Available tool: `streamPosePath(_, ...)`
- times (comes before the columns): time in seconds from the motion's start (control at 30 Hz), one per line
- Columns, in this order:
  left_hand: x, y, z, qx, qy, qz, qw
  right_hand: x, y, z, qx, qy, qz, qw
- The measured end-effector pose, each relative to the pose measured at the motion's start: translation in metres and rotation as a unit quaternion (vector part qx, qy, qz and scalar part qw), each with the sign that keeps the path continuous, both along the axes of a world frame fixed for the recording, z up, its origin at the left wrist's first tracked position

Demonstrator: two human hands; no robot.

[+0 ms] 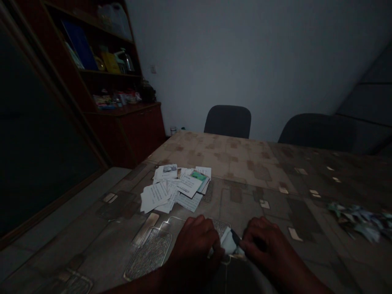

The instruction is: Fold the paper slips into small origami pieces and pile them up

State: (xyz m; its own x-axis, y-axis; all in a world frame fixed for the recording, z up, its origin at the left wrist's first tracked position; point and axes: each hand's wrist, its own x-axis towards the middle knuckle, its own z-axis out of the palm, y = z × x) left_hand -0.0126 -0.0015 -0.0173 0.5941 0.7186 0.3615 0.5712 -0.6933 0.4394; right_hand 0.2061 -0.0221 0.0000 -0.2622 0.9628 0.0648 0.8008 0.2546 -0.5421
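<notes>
Close to the table's near edge, a small pale piece of paper [227, 243] that looks folded is held between my two hands. My left hand [199, 241] is closed, its thumb and fingers pinching the paper's left side. From the other side, my right hand [269, 243] pinches the right edge, where a dark strip [235, 237] shows along the paper. Whether that strip is part of the paper I cannot tell in the dim light. Beyond my left hand lies a loose, overlapping pile of printed paper cards [159, 196], one with a green picture on top.
A patterned cloth covers the long table [245, 163]. At the right lies a heap of crumpled or folded paper pieces [361, 220]. Two dark chairs, one at the middle [228, 120] and one farther right [315, 130], stand across the table. A wooden cabinet [134, 130] fills the back left.
</notes>
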Motion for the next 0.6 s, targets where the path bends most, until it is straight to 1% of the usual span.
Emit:
streamPosePath(0.2,0.002,-0.002,0.001,-0.021,0.013,0.019,1.0,-0.005,-0.001,-0.004,0.024,-0.051,-0.025,0.998)
streamPosePath(0.43,0.003,0.001,0.008,0.008,0.058,0.028,0.998,-0.008,-0.003,-0.009,0.066,-0.103,-0.034,0.992)
streamPosePath(0.6,0.003,0.004,0.005,0.04,0.057,0.024,0.997,-0.007,-0.003,-0.012,0.083,-0.109,-0.031,0.99)
